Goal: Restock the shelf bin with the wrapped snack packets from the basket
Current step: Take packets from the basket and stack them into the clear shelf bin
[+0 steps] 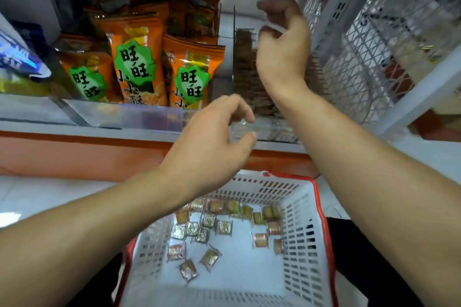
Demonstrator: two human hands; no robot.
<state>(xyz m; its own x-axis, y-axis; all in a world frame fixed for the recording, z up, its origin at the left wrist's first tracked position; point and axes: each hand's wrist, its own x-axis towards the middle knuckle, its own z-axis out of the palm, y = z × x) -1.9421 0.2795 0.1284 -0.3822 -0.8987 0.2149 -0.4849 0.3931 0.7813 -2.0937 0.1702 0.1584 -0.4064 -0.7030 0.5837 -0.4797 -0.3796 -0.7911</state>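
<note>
— Two hands up, what are your fingers doing?

— My right hand (282,55) hangs over the clear shelf bin (247,129), fingers curled loosely; whether they pinch a packet is too blurred to tell. My left hand (209,142) hovers by the bin's front wall, fingers apart and relaxed.

— And around them?

— Brown packets stacked in the bin, half hidden by my wrist. Glossy orange snack bags (139,65) stand left. Below, the slotted white basket (301,244) holds scattered foil-wrapped snack packets (212,229).
</note>
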